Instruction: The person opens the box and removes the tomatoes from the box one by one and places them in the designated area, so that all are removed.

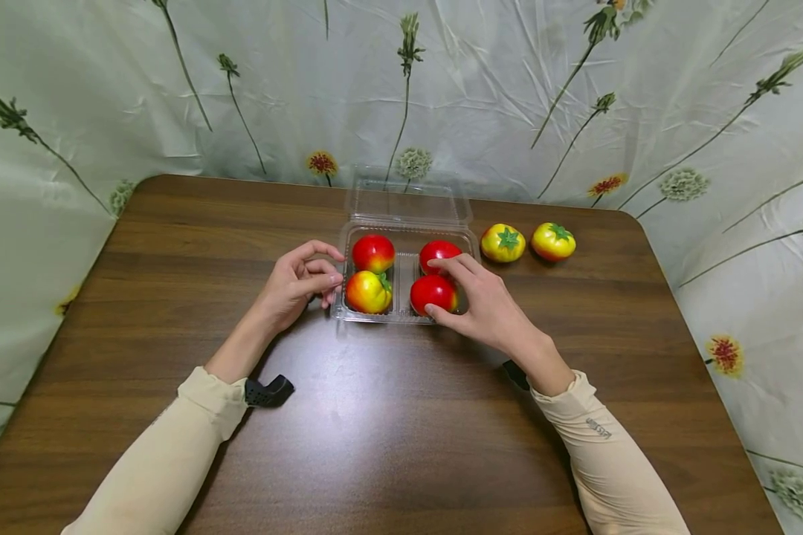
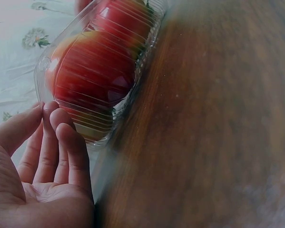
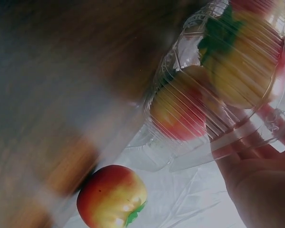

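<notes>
A clear plastic clamshell box lies with its lid folded back. On its left side are a red tomato and a yellow-and-red tomato with a green calyx. The right side holds a back red tomato and a front red tomato. My right hand grips the front red tomato, thumb on its near side and fingers reaching over its far side. Loosely bent, the fingers of my left hand touch the box's left rim, also seen close in the left wrist view.
Two more yellow-and-red tomatoes, one nearer and one farther right, sit right of the box. All rest on a brown wooden table. A flower-print curtain hangs behind the table's back edge.
</notes>
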